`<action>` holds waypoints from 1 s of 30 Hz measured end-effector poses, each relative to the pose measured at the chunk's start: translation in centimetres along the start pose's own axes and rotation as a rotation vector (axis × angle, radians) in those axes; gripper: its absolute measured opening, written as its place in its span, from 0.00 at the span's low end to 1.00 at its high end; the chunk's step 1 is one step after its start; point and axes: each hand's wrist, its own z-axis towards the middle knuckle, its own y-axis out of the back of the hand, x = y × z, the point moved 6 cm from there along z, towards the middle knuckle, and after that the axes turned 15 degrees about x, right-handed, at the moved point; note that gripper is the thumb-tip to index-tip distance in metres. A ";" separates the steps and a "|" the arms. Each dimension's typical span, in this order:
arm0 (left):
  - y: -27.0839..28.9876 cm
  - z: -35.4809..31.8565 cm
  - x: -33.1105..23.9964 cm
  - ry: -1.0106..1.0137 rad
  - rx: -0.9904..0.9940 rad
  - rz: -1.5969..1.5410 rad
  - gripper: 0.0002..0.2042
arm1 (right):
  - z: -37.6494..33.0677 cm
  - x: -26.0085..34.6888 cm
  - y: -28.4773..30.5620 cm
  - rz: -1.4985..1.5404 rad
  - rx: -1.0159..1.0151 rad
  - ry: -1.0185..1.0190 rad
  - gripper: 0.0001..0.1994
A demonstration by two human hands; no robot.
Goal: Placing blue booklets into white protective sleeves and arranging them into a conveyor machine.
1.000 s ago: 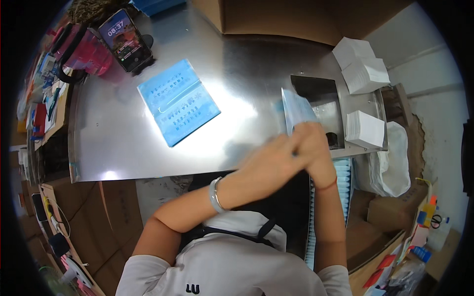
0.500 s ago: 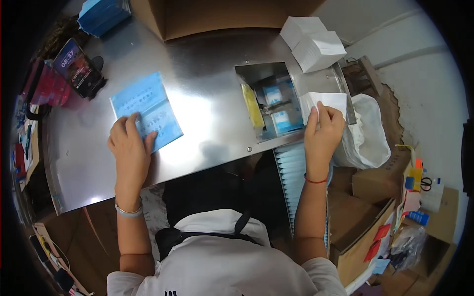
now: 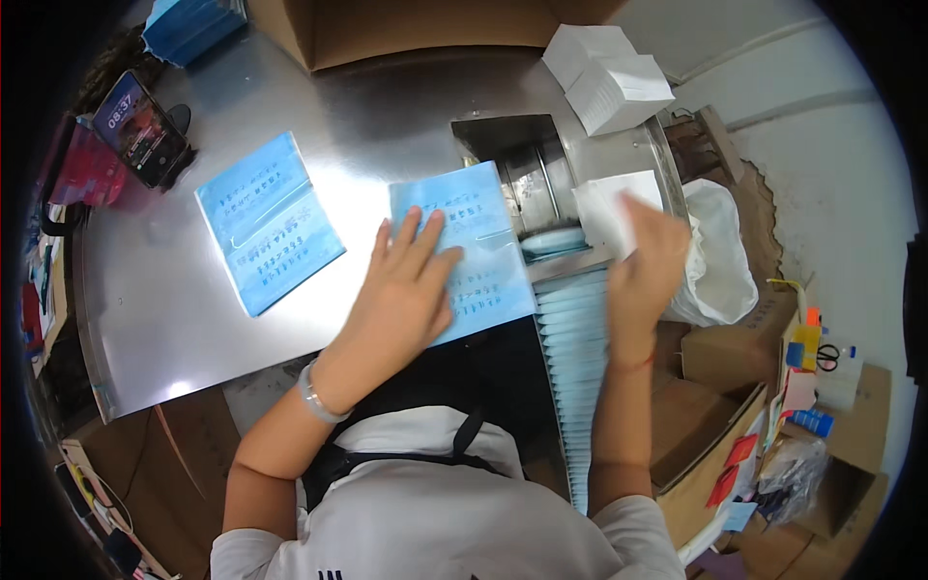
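Observation:
My left hand [image 3: 401, 280] lies with fingers spread on a blue printed plastic packet [image 3: 488, 246], which rests partly over the table's front edge. A second blue printed packet [image 3: 271, 227] lies flat to the left, apart from the hand. On the right, my right hand [image 3: 655, 246] is over the edge of a white folded paper [image 3: 609, 208]. Motion smears its fingers, so whether it grips the paper cannot be made out. Between the hands is a rectangular opening [image 3: 527, 145] in the metal table, with a metal rod inside and pale blue pieces at its near end.
Stacked white papers [image 3: 619, 92] stand at the back right, beside a white-lined bin [image 3: 720, 261]. A row of pale blue folded pieces [image 3: 570, 358] runs below the table edge. A phone [image 3: 143, 130], a blue packet stack [image 3: 193, 29] and a cardboard box [image 3: 416, 34] sit farther back.
My left hand has moved right, from the left packet onto another blue packet beside the opening. The yellow and blue items in the opening are out of sight. My right hand has blurred.

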 end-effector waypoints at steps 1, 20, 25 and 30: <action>0.9 0.0 0.2 0.003 0.039 -0.002 0.21 | -1.2 3.7 -0.8 0.120 -0.051 0.137 0.16; 2.3 2.1 0.2 0.139 0.056 0.346 0.27 | 0.2 0.2 -3.4 -0.047 -0.035 -0.203 0.10; 1.3 4.0 -0.6 -0.056 0.097 0.284 0.29 | 0.5 -1.5 -2.0 0.102 0.100 -0.139 0.11; 1.7 0.4 -0.4 0.088 0.168 0.194 0.20 | 0.2 -2.9 -1.3 0.109 0.098 -0.067 0.13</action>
